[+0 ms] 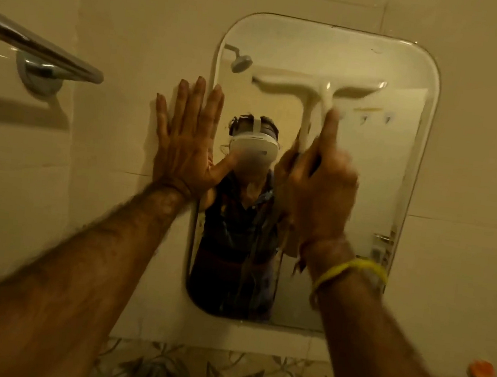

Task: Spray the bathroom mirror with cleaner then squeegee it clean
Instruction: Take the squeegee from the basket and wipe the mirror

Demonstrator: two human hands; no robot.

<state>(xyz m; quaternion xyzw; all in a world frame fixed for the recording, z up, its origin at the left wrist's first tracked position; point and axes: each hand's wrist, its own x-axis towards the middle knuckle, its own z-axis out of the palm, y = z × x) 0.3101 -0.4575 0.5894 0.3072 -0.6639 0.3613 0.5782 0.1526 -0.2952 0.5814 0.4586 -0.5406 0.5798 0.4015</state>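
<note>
A rounded rectangular mirror (376, 179) hangs on the cream tiled wall. A white T-shaped squeegee (315, 91) lies with its blade level across the mirror's upper part, blurred by motion. My right hand (319, 190) is shut around its handle, thumb up along the stem, with a yellow band on the wrist. My left hand (184, 139) is flat and open, fingers spread, pressed on the wall at the mirror's left edge, its thumb over the glass. Drip streaks run down the mirror's lower middle. No spray bottle is in view.
A chrome towel bar (39, 46) juts out from the wall at the upper left. An orange object (481, 372) sits at the lower right above a band of leaf-patterned tiles (218, 375). The mirror reflects a shower head and a person wearing a white headset.
</note>
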